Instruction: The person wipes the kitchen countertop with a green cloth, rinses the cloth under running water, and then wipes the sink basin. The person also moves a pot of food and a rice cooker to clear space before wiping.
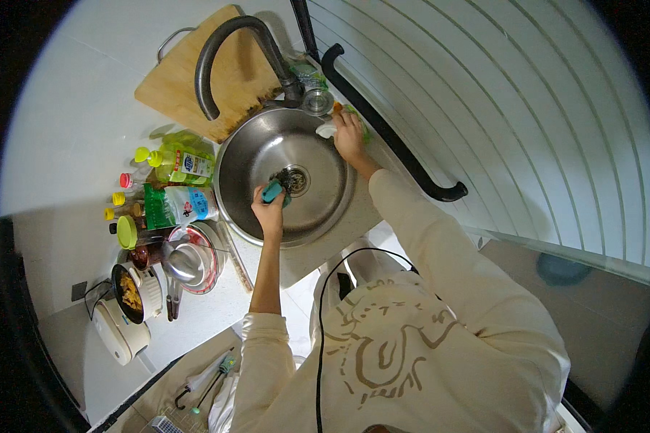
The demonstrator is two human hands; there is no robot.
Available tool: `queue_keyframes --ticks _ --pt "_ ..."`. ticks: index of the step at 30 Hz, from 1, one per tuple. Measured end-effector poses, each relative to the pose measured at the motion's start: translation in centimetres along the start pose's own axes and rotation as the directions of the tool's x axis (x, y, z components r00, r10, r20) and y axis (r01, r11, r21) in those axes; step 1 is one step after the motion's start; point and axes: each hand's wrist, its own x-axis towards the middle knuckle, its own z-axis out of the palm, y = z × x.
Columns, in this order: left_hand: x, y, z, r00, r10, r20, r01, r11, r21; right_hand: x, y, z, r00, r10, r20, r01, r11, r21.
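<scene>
My left hand (268, 211) is inside the round stainless steel sink (254, 130), left of the drain strainer (298, 181). Its fingers grip a teal scrubber (272, 190), with a dark, mesh-like mass (283, 176) showing just beyond it. At the sink's right rim, my right hand (349, 136) reaches in among small items. A white object (325, 130) lies at its fingers and an orange piece (337, 107) shows by the fingertips. Whether that hand holds either one cannot be made out. Close by stands a clear glass jar (318, 102).
A dark gooseneck faucet (237, 23) arches over the sink before a wooden cutting board (179, 86). Several bottles (179, 162), a green-and-white bag (180, 207) and stacked bowls (195, 265) crowd the left counter. A black handrail (392, 127) runs along the right. A black cable (322, 325) hangs in front.
</scene>
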Motion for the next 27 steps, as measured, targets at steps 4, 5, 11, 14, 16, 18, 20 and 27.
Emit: queue_keyframes --ticks 4,5,11,14,16,18,20,27 --pt "-0.4 -0.8 -0.9 0.991 -0.137 0.014 0.137 0.979 -0.153 -1.7 1.5 -0.7 0.996 -0.038 0.08 0.04 0.999 -0.023" --pt "-0.3 -1.0 -0.9 0.99 -0.138 0.017 0.139 0.976 -0.165 -2.5 2.1 -1.1 0.996 -0.046 0.078 0.045 0.999 0.013" --pt "-0.3 -1.8 -0.6 0.997 -0.073 0.032 0.076 0.993 -0.095 -7.9 1.3 -6.7 0.951 0.182 0.25 -0.17 0.983 -0.067" --pt "-0.7 -1.4 -0.8 0.997 0.031 0.069 -0.038 0.994 0.104 -5.7 -0.7 -8.8 0.959 0.212 0.19 -0.231 0.969 0.086" --pt "-0.9 -0.9 -1.3 0.991 0.098 0.091 -0.114 0.974 0.194 -3.2 -1.8 -8.3 0.985 0.157 0.065 -0.168 0.962 0.213" --pt "-1.5 0.0 -2.5 0.985 0.148 0.094 -0.167 0.957 0.238 -0.7 -2.4 -6.9 0.995 0.084 -0.059 -0.063 0.952 0.298" --pt "-2.2 0.3 -4.6 0.981 0.192 0.036 -0.194 0.938 0.286 0.7 -3.1 -6.1 0.999 -0.008 -0.045 0.015 0.987 0.159" --pt "-5.4 0.3 -12.4 0.984 -0.153 -0.089 0.164 0.977 0.136 -3.8 0.8 -0.9 0.996 -0.078 0.043 0.084 0.982 -0.171"
